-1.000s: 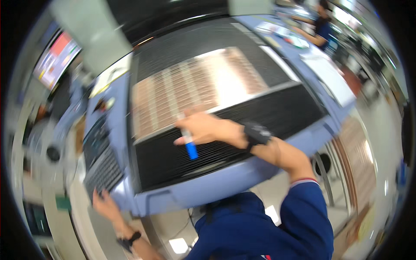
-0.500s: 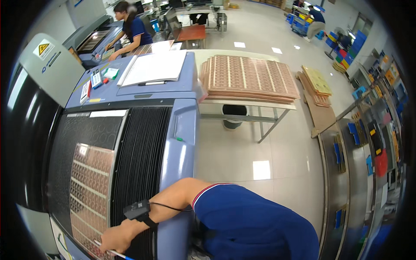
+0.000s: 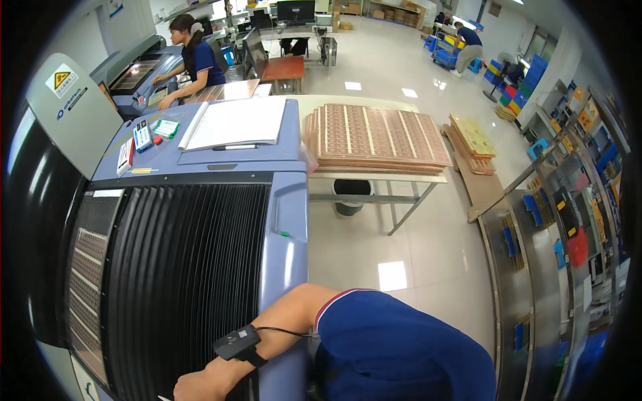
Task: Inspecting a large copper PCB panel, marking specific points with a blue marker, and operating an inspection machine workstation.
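The head view shows the person's right hand (image 3: pixel 204 386) at the lower edge, over the near end of the black bellows (image 3: pixel 184 267) of a blue machine (image 3: pixel 284 254). It is curled around a white pen (image 3: pixel 164 398), of which just the tip shows; the fingers are mostly cut off by the frame, and whether they touch the bellows cannot be told. The left hand is out of view, so its state cannot be told. A black device (image 3: pixel 237 343) is strapped to the right wrist, its cable running toward the blue sleeve (image 3: pixel 401 331). The copper panel (image 3: pixel 87 287) lies on the dark bed (image 3: pixel 105 208) left of the bellows, well apart from the right hand, its pale stripes running across it. On the machine's far end rest an open notebook (image 3: pixel 234 123), a black pen (image 3: pixel 235 147) along its near edge, two small boxes (image 3: pixel 142 136) (image 3: pixel 125 157), a green packet (image 3: pixel 166 128) and a red cap (image 3: pixel 157 141). Beyond the machine's right side, a stack of copper panels (image 3: pixel 381 137) sits on a pale counter (image 3: pixel 374 101), with a bucket (image 3: pixel 349 200) beneath. A metal rack (image 3: pixel 498 267) stands at the right. Farther back, a co-worker (image 3: pixel 202 63) sits at another machine (image 3: pixel 130 63), one arm reaching over it.
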`<state>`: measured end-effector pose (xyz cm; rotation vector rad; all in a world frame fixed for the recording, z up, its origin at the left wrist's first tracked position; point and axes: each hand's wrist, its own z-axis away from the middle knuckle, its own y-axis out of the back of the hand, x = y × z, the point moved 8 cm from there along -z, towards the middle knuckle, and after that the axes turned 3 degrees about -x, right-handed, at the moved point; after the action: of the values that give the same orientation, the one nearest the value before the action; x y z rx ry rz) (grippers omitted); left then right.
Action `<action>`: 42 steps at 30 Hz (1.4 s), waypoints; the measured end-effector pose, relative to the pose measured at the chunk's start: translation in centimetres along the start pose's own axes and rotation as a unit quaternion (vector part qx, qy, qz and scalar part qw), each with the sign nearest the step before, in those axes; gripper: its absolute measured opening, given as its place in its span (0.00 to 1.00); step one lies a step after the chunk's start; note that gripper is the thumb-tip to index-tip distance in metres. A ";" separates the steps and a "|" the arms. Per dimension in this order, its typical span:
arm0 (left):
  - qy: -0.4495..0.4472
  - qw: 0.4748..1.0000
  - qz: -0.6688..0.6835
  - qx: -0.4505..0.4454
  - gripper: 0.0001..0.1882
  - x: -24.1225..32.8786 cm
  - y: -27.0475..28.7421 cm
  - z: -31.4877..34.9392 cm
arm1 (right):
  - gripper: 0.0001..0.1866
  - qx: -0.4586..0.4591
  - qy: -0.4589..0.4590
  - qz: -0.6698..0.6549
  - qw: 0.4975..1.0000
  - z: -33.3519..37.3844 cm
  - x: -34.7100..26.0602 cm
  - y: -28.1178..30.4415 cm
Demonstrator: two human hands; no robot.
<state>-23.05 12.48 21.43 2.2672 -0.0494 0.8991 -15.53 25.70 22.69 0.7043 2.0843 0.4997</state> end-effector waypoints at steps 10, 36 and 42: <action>0.052 0.997 -0.060 -0.025 0.12 -0.3 1.0 0.1 | 0.10 0.048 0.056 -0.030 0.997 0.7 -0.8 -0.6; 0.040 0.997 0.016 -0.068 0.17 -4.1 0.8 1.5 | 0.10 -0.024 0.043 0.007 0.999 1.1 -1.5 -1.4; 0.108 0.990 -0.018 -0.094 0.11 -2.7 0.4 1.5 | 0.10 -0.043 0.038 0.009 0.998 0.9 -1.2 -1.7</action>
<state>-24.31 10.66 19.23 1.9810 0.0035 1.0681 -14.71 23.74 21.97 0.6630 2.1152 0.6304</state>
